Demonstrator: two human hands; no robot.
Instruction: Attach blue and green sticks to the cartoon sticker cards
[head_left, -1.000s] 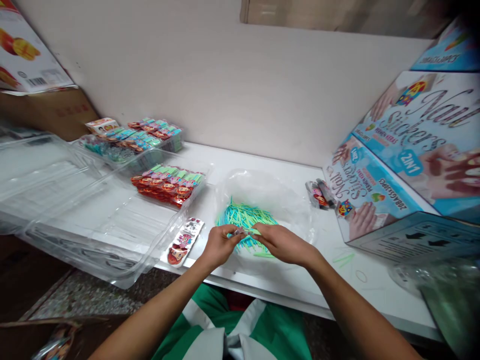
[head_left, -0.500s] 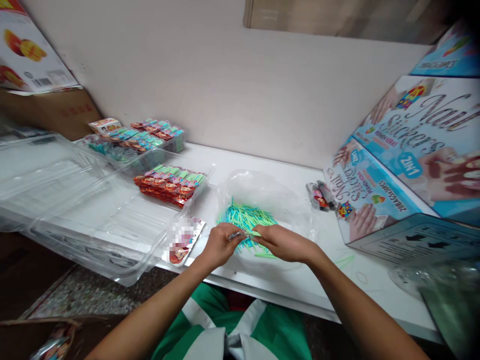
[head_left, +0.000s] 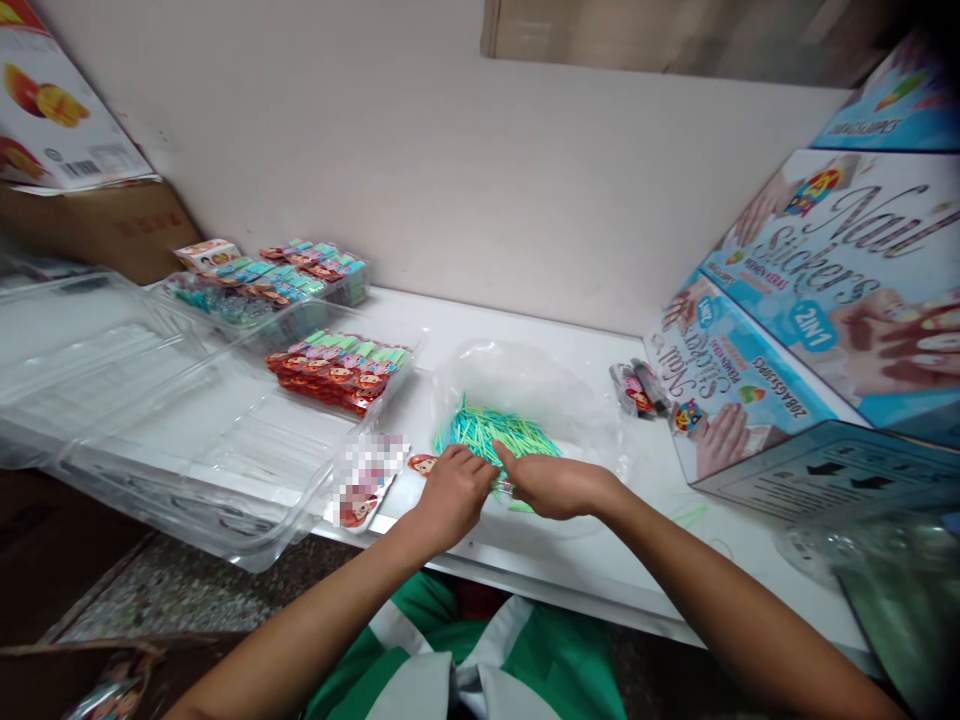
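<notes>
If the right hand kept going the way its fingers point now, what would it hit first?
The right hand points left and slightly away, toward the left hand. It would most likely meet the pile of green and blue sticks under its fingertips, then the left hand; depth is hard to judge.

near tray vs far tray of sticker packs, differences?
The near tray holds red-fronted sticker packs; the far tray holds mostly teal ones. The near tray sits closer to the left hand; the far tray stands by the wall. Both are clear plastic on the white table.
</notes>
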